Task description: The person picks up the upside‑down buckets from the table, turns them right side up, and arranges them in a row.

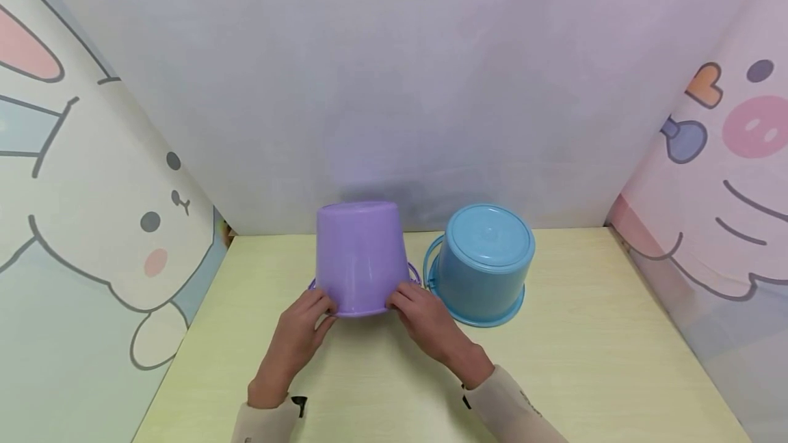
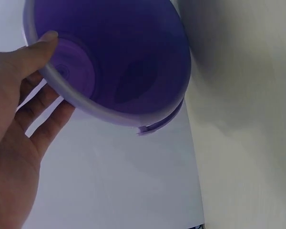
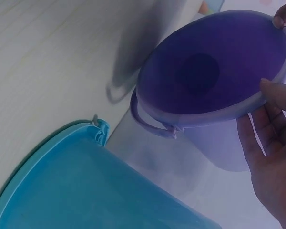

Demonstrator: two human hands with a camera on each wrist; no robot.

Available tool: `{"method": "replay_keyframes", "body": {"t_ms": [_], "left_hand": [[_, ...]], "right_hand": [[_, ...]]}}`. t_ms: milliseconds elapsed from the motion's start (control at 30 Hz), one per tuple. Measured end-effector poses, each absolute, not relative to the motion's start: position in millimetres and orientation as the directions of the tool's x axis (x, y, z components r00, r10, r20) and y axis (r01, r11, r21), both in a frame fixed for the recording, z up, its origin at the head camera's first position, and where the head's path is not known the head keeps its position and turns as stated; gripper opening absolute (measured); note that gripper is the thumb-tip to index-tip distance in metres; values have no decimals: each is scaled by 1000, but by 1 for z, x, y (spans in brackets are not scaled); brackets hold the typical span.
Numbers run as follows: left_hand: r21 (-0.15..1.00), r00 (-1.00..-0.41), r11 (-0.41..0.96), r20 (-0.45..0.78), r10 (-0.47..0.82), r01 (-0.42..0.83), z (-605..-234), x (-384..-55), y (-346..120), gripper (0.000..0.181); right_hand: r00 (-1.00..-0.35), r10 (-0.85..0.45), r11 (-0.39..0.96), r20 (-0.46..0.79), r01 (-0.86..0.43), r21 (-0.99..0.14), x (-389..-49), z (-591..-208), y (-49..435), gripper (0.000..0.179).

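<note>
Both hands hold a purple bucket (image 1: pixel 360 258) upside down and tilted, its open mouth facing down toward me. My left hand (image 1: pixel 299 327) pinches the near rim at the left, thumb inside and fingers along the outer wall, as the left wrist view shows. On the right side of the same rim, my right hand (image 1: pixel 431 323) grips in the same way. The bucket's handle (image 3: pixel 150 121) hangs at its rim. Inside, the purple bucket (image 2: pixel 128 62) shows bare walls and a round base. A blue bucket (image 1: pixel 486 272) stands upside down on the table, just right of it.
The light wooden table (image 1: pixel 585 361) runs back to a pale wall (image 1: pixel 394 87). Side panels carry a rabbit drawing (image 1: pixel 123 224) at the left and a pig drawing (image 1: pixel 726 176) at the right. The blue bucket's handle (image 1: pixel 431 258) sticks out on its left side.
</note>
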State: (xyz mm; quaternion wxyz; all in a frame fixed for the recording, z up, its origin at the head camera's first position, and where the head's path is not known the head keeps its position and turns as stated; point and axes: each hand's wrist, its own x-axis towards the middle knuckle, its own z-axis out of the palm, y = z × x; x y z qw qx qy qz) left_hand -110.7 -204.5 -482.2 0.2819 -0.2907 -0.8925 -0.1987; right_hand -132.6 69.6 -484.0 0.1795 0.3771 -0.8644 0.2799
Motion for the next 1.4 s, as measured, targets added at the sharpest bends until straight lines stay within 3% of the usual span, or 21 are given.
{"method": "replay_keyframes", "body": {"t_ms": [600,1400], "left_hand": [[209,-680,760,627,379,616,-464,-111,-205,43],[206,-629,734,687,363,648,-448,-123,-205,40]], "right_hand": [[-624,-523,538,580,-770,-342,-134,-472,70,21],[-651,-485,528,584,-750,-397,-140,-455,72,20]]}}
